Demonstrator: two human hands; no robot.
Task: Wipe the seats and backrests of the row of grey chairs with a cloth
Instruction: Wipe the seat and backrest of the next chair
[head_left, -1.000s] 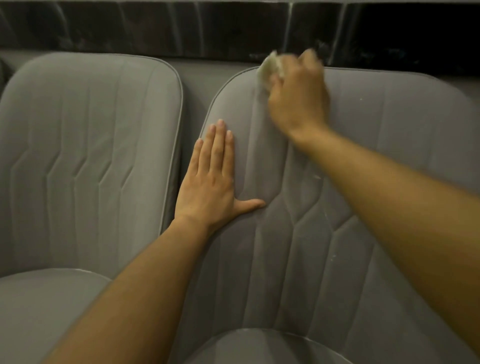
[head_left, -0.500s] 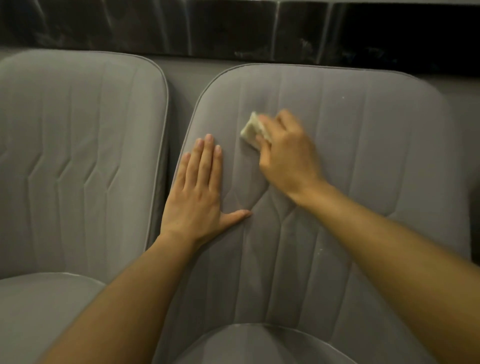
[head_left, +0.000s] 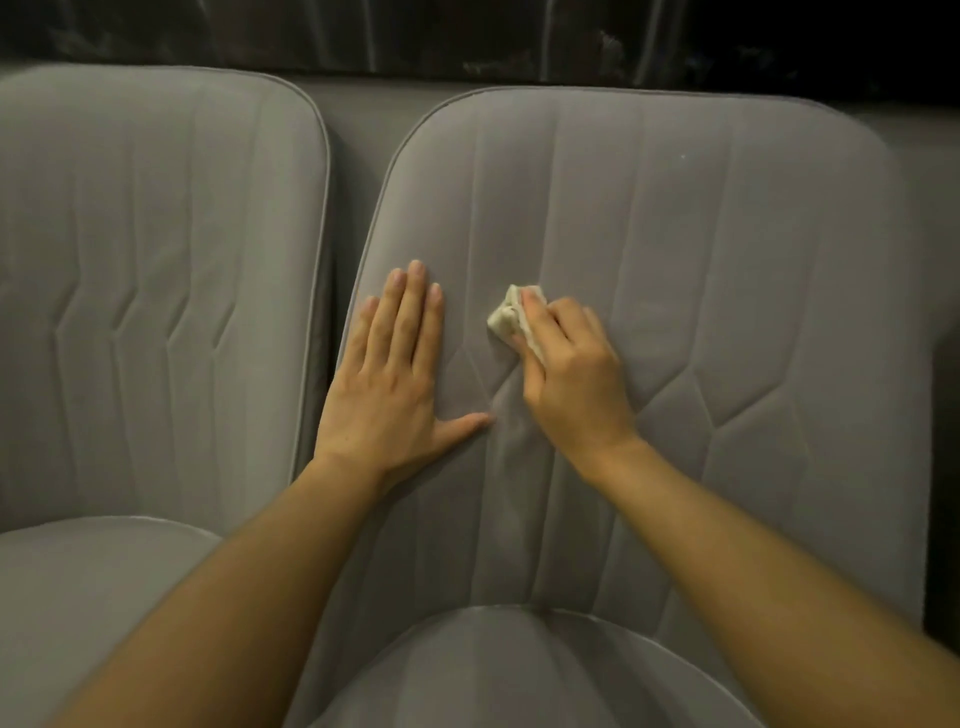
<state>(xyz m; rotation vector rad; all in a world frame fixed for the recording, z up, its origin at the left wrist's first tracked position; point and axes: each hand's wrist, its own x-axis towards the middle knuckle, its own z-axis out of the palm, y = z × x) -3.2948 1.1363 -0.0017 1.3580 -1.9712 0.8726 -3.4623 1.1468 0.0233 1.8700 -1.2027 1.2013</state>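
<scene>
The right hand (head_left: 566, 374) curls its fingers round a small, crumpled pale cloth (head_left: 511, 317) and presses it against the grey backrest (head_left: 701, 249) of the nearer chair, roughly at mid-height and left of that backrest's centre; the cloth pokes out past the fingertips toward the upper left; just beside it, apart by a narrow strip of fabric, the left hand (head_left: 392, 374) lies flat on the same backrest, fingers straight and together, thumb spread out to the right, close to the backrest's piped left edge; above and to the right of both hands the upholstery runs broad and uncovered up to the rounded top corners; a dark narrow gap (head_left: 337, 291) separates this chair from the neighbouring backrest (head_left: 156, 270) on the left; the fabric looks soft, matte and velvety, stitched in vertical channels that kink into angular zigzags at mid-height; curved seat cushions (head_left: 519, 670) show at the bottom; behind the chairs runs a dark glossy wall (head_left: 467, 36).
</scene>
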